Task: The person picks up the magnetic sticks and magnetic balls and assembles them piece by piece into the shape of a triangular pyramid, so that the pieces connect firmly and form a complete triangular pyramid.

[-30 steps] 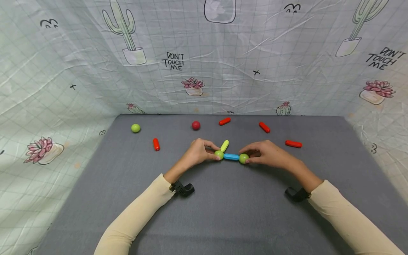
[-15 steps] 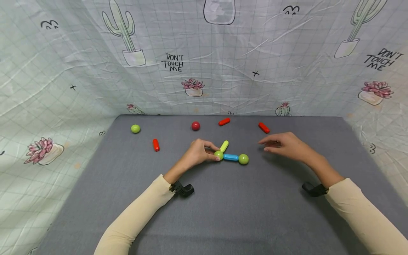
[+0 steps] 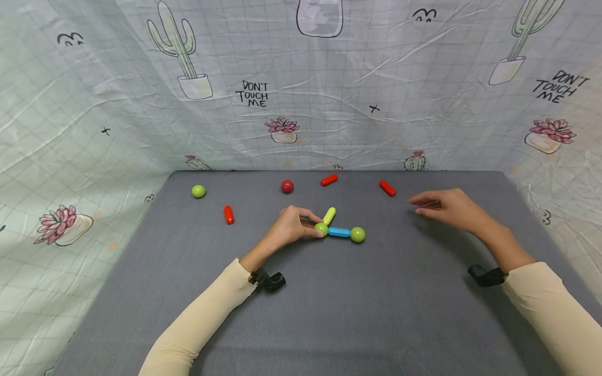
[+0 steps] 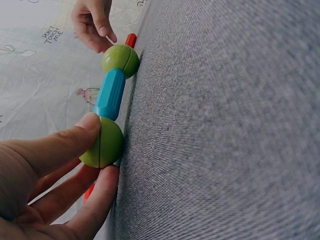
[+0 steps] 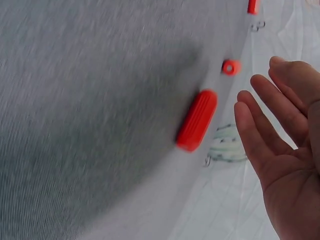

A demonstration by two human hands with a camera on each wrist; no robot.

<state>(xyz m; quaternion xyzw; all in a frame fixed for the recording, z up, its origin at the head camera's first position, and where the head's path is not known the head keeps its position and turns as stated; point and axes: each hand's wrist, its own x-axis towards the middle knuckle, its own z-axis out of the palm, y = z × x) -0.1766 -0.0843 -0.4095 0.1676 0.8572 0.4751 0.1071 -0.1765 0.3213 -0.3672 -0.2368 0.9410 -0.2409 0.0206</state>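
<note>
My left hand pinches a green ball between thumb and fingers, low over the table. From that ball a blue rod runs right to a second green ball, all joined in a line. A yellow-green rod slants away from the held ball toward the back. My right hand hovers at the right with loosely spread fingers, holding nothing. Near its fingers lies a red rod, mostly hidden behind the hand in the head view.
Toward the back of the grey table lie a red rod, another red rod and a dark red ball. At the left are a red rod and a green ball. A printed cloth hangs behind.
My right hand has let go of the right-hand green ball and moved right, over to the rightmost red rod. My left hand has kept its pinch on the other green ball.
</note>
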